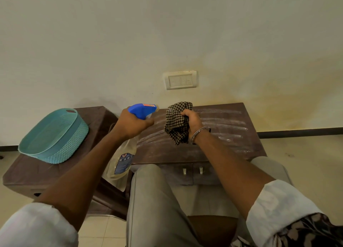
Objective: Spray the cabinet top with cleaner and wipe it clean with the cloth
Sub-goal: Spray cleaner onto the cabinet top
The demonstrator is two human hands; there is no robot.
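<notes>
A low dark brown cabinet stands against the wall, and its top (219,135) shows pale streaks across it. My left hand (132,124) grips the neck of a clear spray bottle (122,161) with a blue trigger head (142,110), held above the cabinet's left edge with the nozzle facing the wall. My right hand (192,123) holds a bunched brown-and-cream checked cloth (177,124) in the air over the middle of the top. A metal bangle sits on my right wrist.
A teal plastic basket (53,137) rests on a second dark brown table (27,174) to the left. A switch plate (181,80) is on the wall above the cabinet. My knees in grey trousers are close to the cabinet's two front doors (193,172).
</notes>
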